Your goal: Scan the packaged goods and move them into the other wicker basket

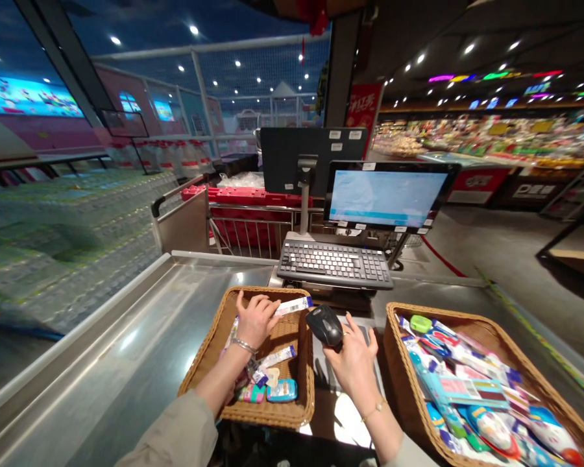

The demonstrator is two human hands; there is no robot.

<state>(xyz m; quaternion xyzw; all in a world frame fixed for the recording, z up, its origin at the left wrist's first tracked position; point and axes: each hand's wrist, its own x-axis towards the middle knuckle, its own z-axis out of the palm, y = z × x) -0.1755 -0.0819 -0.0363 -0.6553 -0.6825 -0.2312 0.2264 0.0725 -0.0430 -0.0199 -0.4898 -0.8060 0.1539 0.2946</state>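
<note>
Over the left wicker basket, my left hand pinches a slim white packet with a barcode and a purple end. Its barcode side faces up, towards the scanner. Between the two baskets, my right hand holds a black barcode scanner, whose head points left at the packet; the palm hides part of its handle. Inside the left basket lie more slim white packets, a blue case and a green-and-pink item.
The right wicker basket holds a heap of colourful packaged goods. Beyond the hands stand a black keyboard, a lit screen and a second monitor. A metal counter stretches left, with a trolley behind it.
</note>
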